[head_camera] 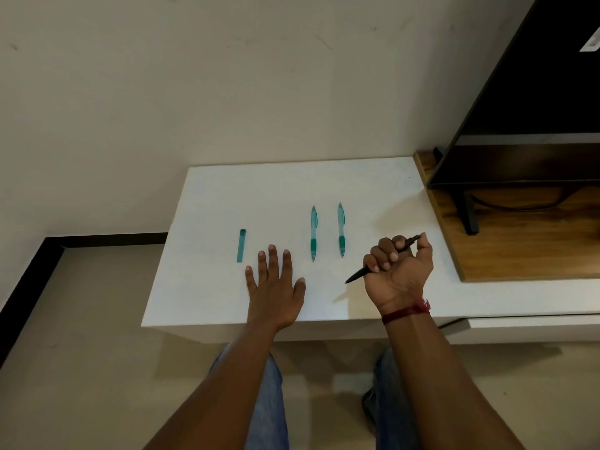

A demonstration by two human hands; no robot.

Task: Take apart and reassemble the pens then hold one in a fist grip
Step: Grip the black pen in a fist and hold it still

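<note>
My right hand (pixel 397 271) grips a black pen (pixel 357 275) in a fist above the white table (pixel 227 196); the tip points down-left and the other end sticks out past my thumb. My left hand (pixel 276 284) rests flat on the table, fingers straight and spread. Two assembled teal pens lie side by side, pointing toward me: one (pixel 313 233) just right of my left hand, the other (pixel 341 229) a little farther right. A flat teal strip (pixel 241 245) lies left of my left hand.
A wood-topped shelf (pixel 526 241) adjoins the table on the right, with a dark stand and its leg (pixel 469 211) on it. A pale wall stands behind the table. Tiled floor and my knees are below the near edge.
</note>
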